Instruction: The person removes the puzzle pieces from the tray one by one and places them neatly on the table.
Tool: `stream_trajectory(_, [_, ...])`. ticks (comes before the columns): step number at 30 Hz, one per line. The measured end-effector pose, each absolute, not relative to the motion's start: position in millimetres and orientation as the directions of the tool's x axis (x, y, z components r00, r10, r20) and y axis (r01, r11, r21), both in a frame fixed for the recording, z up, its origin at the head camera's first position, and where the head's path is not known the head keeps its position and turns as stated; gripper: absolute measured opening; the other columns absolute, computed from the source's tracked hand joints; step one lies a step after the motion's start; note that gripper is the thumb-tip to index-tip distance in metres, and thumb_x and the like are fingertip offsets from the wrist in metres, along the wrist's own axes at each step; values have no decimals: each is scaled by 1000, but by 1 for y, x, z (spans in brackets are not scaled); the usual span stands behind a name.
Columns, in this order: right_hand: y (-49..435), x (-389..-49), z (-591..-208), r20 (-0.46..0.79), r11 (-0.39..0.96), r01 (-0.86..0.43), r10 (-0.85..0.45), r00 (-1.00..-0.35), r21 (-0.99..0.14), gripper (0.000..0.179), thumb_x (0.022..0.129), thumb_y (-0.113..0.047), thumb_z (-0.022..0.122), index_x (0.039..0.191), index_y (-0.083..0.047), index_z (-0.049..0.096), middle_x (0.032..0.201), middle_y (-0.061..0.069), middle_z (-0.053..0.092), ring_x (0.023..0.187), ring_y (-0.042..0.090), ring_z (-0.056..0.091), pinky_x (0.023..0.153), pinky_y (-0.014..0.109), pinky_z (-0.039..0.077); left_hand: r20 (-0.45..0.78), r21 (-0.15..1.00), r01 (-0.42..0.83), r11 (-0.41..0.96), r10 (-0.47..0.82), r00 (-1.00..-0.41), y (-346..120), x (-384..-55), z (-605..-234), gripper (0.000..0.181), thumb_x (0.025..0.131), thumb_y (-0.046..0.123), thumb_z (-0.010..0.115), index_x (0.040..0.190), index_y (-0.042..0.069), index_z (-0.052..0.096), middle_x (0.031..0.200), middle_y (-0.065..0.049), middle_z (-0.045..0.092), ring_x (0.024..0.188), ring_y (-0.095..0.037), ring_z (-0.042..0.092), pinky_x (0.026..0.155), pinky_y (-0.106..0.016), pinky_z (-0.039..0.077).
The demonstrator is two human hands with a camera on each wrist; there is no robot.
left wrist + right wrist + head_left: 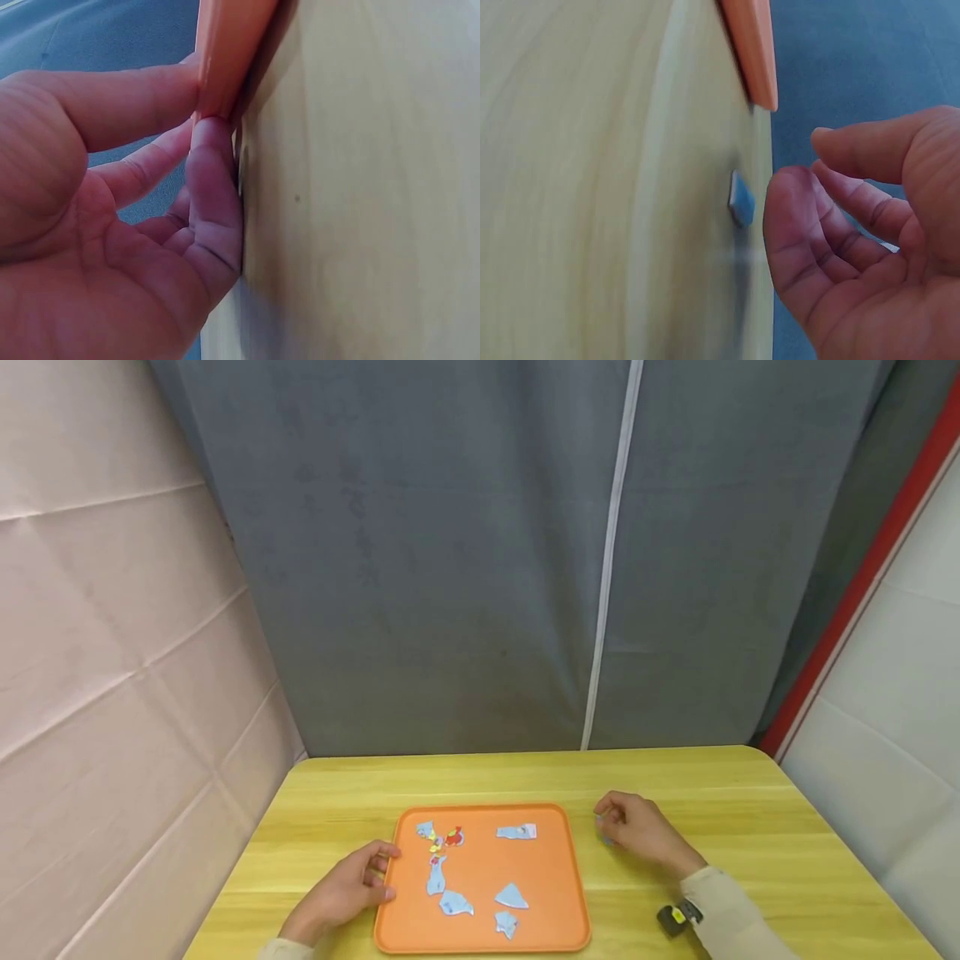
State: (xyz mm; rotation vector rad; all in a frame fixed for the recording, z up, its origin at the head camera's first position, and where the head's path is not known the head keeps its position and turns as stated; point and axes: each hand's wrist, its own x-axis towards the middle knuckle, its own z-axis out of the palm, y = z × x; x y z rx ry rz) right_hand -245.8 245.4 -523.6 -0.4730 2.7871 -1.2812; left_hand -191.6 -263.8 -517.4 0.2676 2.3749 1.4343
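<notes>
Gripping the left rim of an orange tray (547, 868), a person's left hand (347, 887) has its thumb and fingers bent around the edge, with the tray pinched between them. The tray lies on a yellowish wood-grain tabletop (750, 827).

Off the tray's right side, the right hand (643, 828) is partly open, its fingers loosely curled; the thumb and index fingertips are near each other but apart. Just beside those fingertips, in the right wrist view, is a small blue piece (741, 199) with a pale edge, at the tabletop outside the tray. A pale sliver shows among the right fingers, too small to identify.

Flat, irregular pieces lie on the tray. Toward its far left corner are a light-blue piece (425, 829), small yellow bits and a red piece (454, 837). Below them, a long blue piece (436, 877) leads down to a wider one (455, 903). A narrow strip (517, 832) sits near the far right, and a triangular piece (512, 896) lies nearer the person, with a jagged piece (506, 924) just below it.

Behind the tabletop hangs a grey curtain (435, 568).
</notes>
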Motion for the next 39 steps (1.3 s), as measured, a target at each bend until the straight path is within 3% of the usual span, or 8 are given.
stream_trajectory(9, [227, -241, -515, 128, 578, -267, -271, -954, -771, 14, 98, -10, 73, 111, -4, 72, 85, 0, 66, 69, 6, 56, 60, 24, 50, -198, 882, -12, 471, 349, -916, -265, -192, -521, 57, 88, 2, 82, 138, -1, 56, 117, -16, 54, 86, -21, 57, 68, -25, 51])
stream_trajectory(18, [210, -238, -511, 182, 578, -304, -260, -948, -757, 13, 97, -10, 74, 110, -8, 74, 90, -5, 70, 80, 5, 62, 72, 24, 53, -202, 883, -18, 468, 346, -916, -265, -191, -518, 56, 87, 1, 82, 137, -1, 57, 118, -16, 55, 87, -23, 56, 69, -26, 51])
stream_trajectory(39, [169, -255, -502, 231, 525, -411, -375, -898, -745, 17, 98, -12, 76, 113, -6, 73, 95, -4, 70, 86, 10, 64, 76, 24, 55, -198, 875, -11, 485, 337, -920, -262, -192, -517, 55, 88, 0, 82, 137, 0, 57, 116, -16, 54, 88, -23, 56, 68, -25, 51])
